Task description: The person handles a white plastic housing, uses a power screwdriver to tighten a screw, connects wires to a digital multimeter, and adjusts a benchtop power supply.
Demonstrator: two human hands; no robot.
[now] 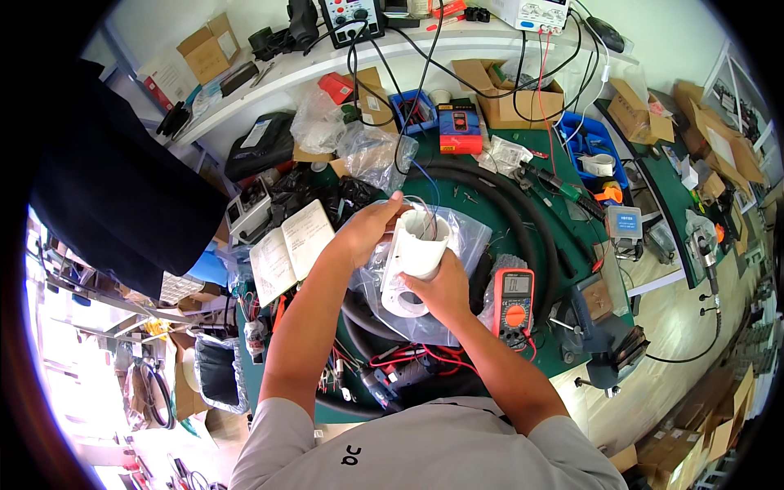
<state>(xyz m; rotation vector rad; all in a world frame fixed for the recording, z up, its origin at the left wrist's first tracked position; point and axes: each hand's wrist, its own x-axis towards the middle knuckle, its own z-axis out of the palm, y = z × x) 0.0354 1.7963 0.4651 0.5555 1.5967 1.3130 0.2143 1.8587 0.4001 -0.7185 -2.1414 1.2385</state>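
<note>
White plastic housing (418, 245) held mid-air above clear bag (469, 233), bench centre. Right hand (441, 290) wrapped underneath at six o'clock; left hand (371, 229) pinching thin wires (420, 208) at eleven o'clock. Risk, likely: tugging too hard, snapping wires; loosened hold, housing dropping toward orange multimeter (513, 300) at four o'clock.

Two bare hands meet over the green bench (523, 245): a left hand (371, 229) and a right hand (441, 290). Between them is one white plastic cylinder (416, 245). One clear plastic bag (469, 233) lies under it. One orange multimeter (513, 300) sits just beside the right hand. One open notebook (290, 249) lies to the left. One thick black hose (531, 220) curves around the work area. Two blue parts bins are visible, one (412, 110) near the back and one (592, 147) to the right. One black bench vise (604, 343) stands at the near right edge.
</note>
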